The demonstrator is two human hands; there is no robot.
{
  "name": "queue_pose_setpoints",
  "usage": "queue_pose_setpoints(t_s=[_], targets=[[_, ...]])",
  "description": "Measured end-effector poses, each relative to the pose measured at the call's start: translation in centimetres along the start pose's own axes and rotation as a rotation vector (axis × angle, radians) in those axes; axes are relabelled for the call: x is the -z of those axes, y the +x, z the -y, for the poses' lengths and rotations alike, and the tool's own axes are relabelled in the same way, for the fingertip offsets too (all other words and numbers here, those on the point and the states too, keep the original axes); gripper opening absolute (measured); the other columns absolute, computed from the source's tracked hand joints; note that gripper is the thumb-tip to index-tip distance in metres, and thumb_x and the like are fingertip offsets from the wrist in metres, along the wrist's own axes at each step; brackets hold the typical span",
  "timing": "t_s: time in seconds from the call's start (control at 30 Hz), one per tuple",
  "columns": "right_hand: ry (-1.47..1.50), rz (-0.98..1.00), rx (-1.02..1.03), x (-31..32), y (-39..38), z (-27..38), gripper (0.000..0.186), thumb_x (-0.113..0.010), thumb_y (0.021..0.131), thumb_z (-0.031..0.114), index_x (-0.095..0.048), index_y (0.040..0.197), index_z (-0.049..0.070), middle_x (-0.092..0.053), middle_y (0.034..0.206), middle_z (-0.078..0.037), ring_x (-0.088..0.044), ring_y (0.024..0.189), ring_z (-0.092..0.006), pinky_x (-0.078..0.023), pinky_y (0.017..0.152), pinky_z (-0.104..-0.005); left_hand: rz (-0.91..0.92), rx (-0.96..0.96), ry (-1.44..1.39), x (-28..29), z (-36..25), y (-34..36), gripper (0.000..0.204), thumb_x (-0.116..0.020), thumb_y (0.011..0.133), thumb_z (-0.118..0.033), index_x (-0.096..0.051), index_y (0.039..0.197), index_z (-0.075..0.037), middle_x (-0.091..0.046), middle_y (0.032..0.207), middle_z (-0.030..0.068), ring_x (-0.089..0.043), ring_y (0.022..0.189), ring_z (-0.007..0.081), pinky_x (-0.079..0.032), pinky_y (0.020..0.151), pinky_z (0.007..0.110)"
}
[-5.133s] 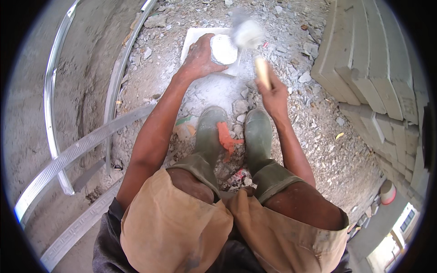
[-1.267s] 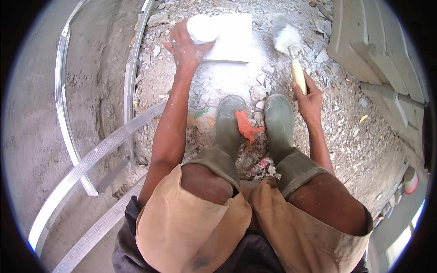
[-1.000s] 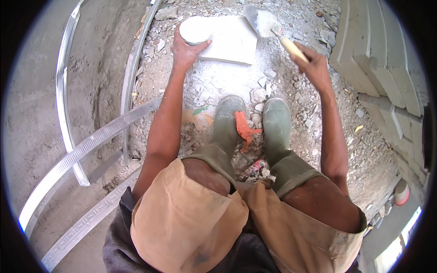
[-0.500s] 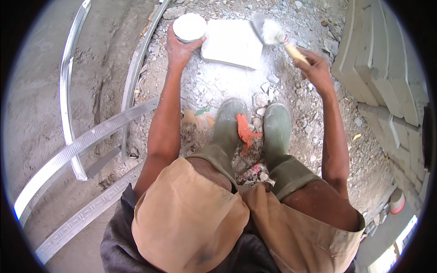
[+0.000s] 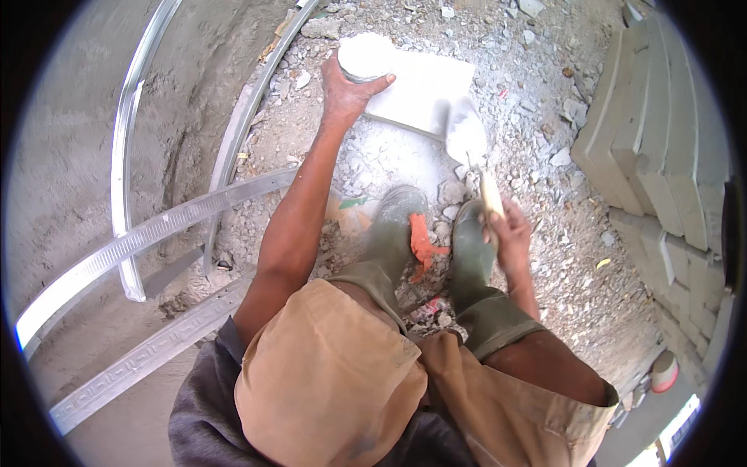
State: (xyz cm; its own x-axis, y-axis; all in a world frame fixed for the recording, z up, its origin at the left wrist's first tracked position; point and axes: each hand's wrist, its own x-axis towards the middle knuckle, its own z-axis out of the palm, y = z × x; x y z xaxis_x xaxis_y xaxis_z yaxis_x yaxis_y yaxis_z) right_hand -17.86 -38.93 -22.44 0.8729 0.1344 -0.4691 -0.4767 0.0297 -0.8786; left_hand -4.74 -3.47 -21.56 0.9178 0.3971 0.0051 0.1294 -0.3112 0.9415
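My left hand is wrapped round a small round tub, filled to its rim with white powder. The tub is held at the left edge of a flat white slab on the ground; whether it rests on the slab I cannot tell. In my right hand is a trowel, gripped by its pale handle. White material covers the trowel's blade, which points away from me beside the slab's near right corner. Part of the slab is hidden behind the tub and blade.
Rubble and white dust cover the ground. Curved metal profiles lie on the left against grey concrete. Grey blocks are stacked along the right. An orange scrap lies between my green boots. A cup stands at lower right.
My right hand has brought the trowel down and nearer to me, from the slab's far right corner to its near right corner. My left hand still holds the tub. The view has shifted slightly.
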Motion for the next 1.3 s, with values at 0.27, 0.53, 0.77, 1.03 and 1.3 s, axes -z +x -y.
queue_pose_setpoints(t_s=[0.27, 0.53, 0.77, 1.03, 1.3], targets=[[0.365, 0.015, -0.096, -0.4, -0.5, -4.9, 0.021, -0.065, 0.098, 0.017, -0.057, 0.109, 0.000, -0.064, 0.080, -0.009, -0.057, 0.057, -0.0150, -0.046, 0.053, -0.0264, 0.089, -0.009, 0.545, -2.8, 3.2, -1.2, 0.123, -0.091, 0.060, -0.055, -0.026, 0.153, -0.008, -0.032, 0.154, 0.0171, -0.019, 0.150, 0.0336, -0.008, 0.116, 0.069], [0.345, 0.037, -0.066, -0.3, -0.6, -5.0, 0.024, -0.063, 0.099, 0.016, -0.057, 0.115, -0.002, -0.064, 0.081, -0.009, -0.058, 0.058, -0.0156, -0.047, 0.054, -0.0270, 0.060, -0.522, 0.840, -0.9, 0.1, -1.7, 0.092, -0.081, 0.073, -0.055, -0.047, 0.146, -0.012, -0.035, 0.154, 0.0152, -0.012, 0.152, 0.0356, -0.007, 0.118, 0.067], [0.336, 0.034, -0.083, -0.3, -0.5, -4.8, 0.025, -0.063, 0.099, 0.017, -0.057, 0.115, -0.002, -0.064, 0.081, -0.009, -0.058, 0.058, -0.0155, -0.047, 0.055, -0.0274, 0.266, -0.467, 1.156, -2.1, -0.6, -3.6, 0.070, -0.071, 0.089, -0.040, -0.048, 0.145, -0.005, -0.033, 0.159, 0.0120, -0.022, 0.151, 0.0317, -0.013, 0.120, 0.063], [0.349, 0.025, -0.092, -0.2, -0.4, -5.0, 0.025, -0.064, 0.098, 0.017, -0.058, 0.115, -0.001, -0.065, 0.081, -0.009, -0.059, 0.058, -0.0151, -0.047, 0.055, -0.0265, 0.260, -0.410, 1.117, -2.9, -1.6, -5.1, 0.073, -0.071, 0.088, -0.037, -0.043, 0.147, -0.002, -0.035, 0.157, 0.0152, -0.029, 0.148, 0.0332, -0.020, 0.117, 0.063], [0.353, 0.041, -0.094, 0.0, -0.4, -4.9, 0.030, -0.062, 0.099, 0.015, -0.055, 0.122, -0.003, -0.065, 0.081, -0.009, -0.059, 0.058, -0.0151, -0.049, 0.056, -0.0266, 0.167, -0.449, 1.048, -3.0, -0.6, -4.1, 0.045, -0.065, 0.094, -0.030, -0.061, 0.134, -0.010, -0.049, 0.150, 0.0112, -0.039, 0.143, 0.0299, -0.024, 0.117, 0.059]])
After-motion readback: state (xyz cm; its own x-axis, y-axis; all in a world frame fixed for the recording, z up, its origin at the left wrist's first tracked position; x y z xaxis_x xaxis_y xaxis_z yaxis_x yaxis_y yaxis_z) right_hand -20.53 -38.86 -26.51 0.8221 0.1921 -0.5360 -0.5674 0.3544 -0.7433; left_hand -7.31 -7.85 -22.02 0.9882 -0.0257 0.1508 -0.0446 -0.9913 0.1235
